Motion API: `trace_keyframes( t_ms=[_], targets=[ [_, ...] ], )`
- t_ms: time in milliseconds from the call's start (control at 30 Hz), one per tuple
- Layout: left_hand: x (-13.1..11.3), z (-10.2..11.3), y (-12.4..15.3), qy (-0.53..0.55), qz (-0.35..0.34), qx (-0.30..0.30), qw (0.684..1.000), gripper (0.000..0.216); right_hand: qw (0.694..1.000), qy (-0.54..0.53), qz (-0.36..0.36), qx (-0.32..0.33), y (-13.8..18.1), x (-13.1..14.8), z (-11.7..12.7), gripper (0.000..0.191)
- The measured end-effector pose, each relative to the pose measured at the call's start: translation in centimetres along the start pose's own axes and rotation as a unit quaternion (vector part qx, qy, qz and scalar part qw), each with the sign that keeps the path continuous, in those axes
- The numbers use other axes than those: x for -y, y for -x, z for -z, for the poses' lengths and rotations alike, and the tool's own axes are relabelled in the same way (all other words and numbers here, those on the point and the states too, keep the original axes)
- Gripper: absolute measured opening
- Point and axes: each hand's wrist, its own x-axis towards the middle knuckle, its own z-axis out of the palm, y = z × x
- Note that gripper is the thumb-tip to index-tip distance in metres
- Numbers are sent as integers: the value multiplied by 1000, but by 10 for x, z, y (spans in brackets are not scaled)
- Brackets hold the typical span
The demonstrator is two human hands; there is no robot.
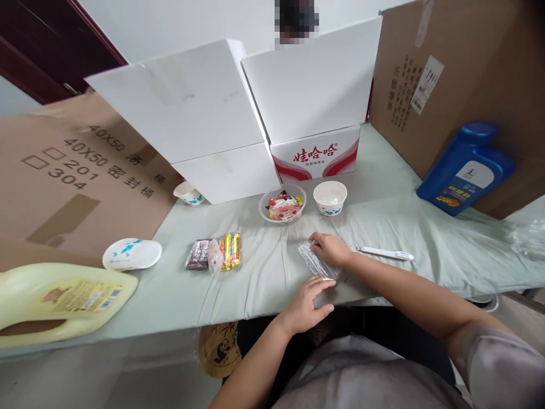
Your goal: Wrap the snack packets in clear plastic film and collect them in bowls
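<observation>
Both hands, L [307,304] & R [330,249], press open-palmed on flat clear plastic bag [315,261], nothing inside yet; snacks [217,253] lie left on tabletop [264,272].

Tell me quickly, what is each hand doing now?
Left hand: open, fingers flat on the near end of the clear plastic bag.
Right hand: fingers curled, pressing the bag's far end.

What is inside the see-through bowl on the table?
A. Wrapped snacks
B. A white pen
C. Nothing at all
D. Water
A: the clear bowl holds colourful wrapped snacks, next to the white paper bowl, while the white pen lies on the cloth apart from it.
</observation>
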Motion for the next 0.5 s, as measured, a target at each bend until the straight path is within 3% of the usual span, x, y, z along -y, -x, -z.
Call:
trace_keyframes(
  t_ms=[233, 400, 500],
  targets=[
    [-11, 6, 3, -46, 12, -5, 999, 37, 995, 100, 2, -16, 5, 7, -16, 31],
    [-8, 24, -7, -157, 28, -200, 967, 26, 988, 149, 24, -6, 6, 8, -19, 32],
    [8, 29, -23, -227, -29, -208, 951, 20, 985, 166, 36, -5, 8, 11, -21, 30]
  ],
)
